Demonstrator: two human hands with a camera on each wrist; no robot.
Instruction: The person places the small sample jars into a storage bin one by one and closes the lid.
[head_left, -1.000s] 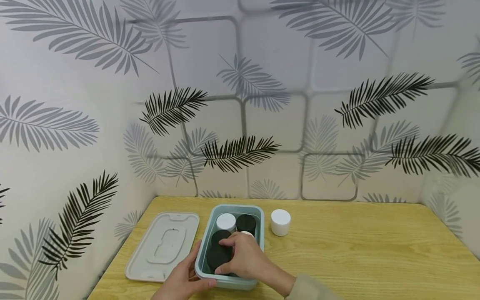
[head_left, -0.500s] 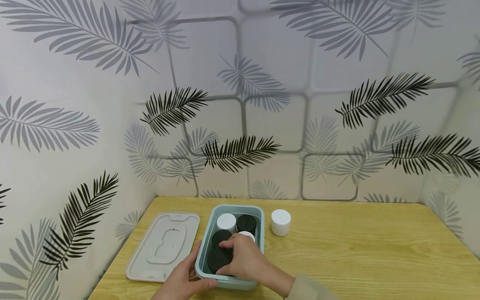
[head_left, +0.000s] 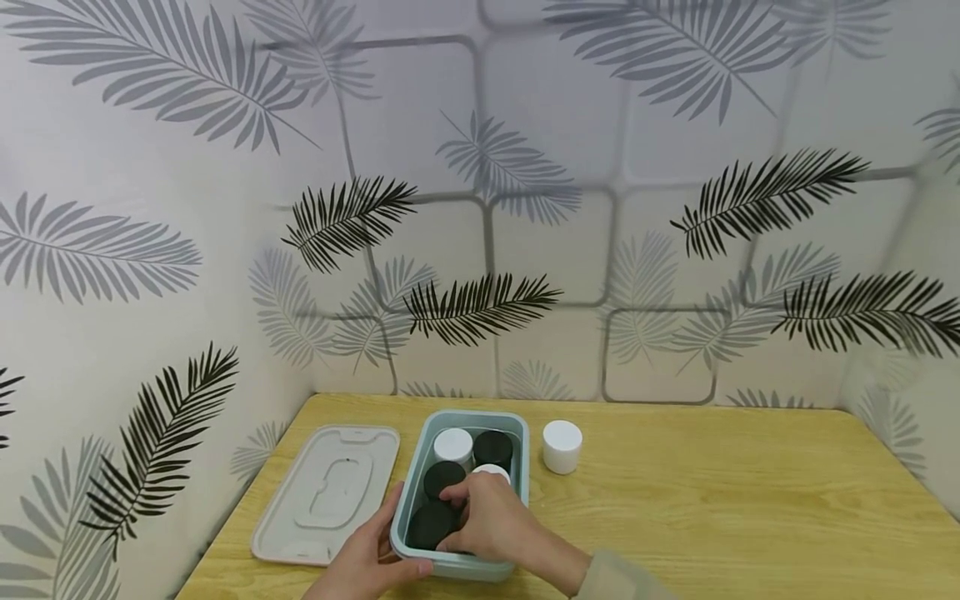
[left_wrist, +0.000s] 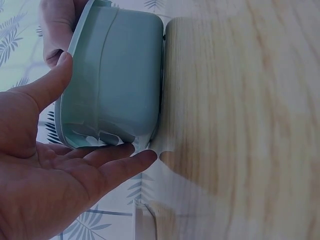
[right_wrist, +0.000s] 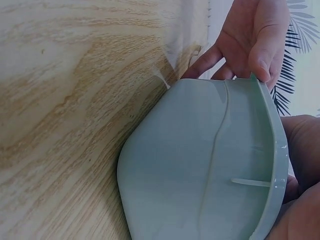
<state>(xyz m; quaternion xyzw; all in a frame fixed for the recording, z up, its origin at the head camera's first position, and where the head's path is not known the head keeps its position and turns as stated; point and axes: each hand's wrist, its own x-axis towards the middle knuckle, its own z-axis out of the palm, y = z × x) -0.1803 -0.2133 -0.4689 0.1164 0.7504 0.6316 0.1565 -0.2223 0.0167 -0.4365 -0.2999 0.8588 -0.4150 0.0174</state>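
A light blue-green plastic box (head_left: 459, 568) holds several round cylinders, black and white, standing upright. My left hand (head_left: 367, 550) grips the box's near left corner, its thumb at the rim and fingers along the outer side; the left wrist view shows that side of the box (left_wrist: 130, 65). Reaching into the box from the right, my right hand (head_left: 491, 517) has thumb and index finger at the front left black cylinder (head_left: 431, 527). Just behind that one is another black cylinder (head_left: 444, 481). A white cylinder (head_left: 492, 472) is partly hidden behind my right hand.
At the box's far end stand a white cylinder (head_left: 453, 445) and a black cylinder (head_left: 492, 448). A pale lid (head_left: 330, 492) lies flat left of the box. Another white cylinder (head_left: 562, 446) stands on the wooden table (head_left: 720, 500) to the right. Patterned walls enclose the back and left.
The front left black cylinder sits lower and slightly further left in the box, leaning away from my right palm. My right hand has barely moved; my left stays at the corner.
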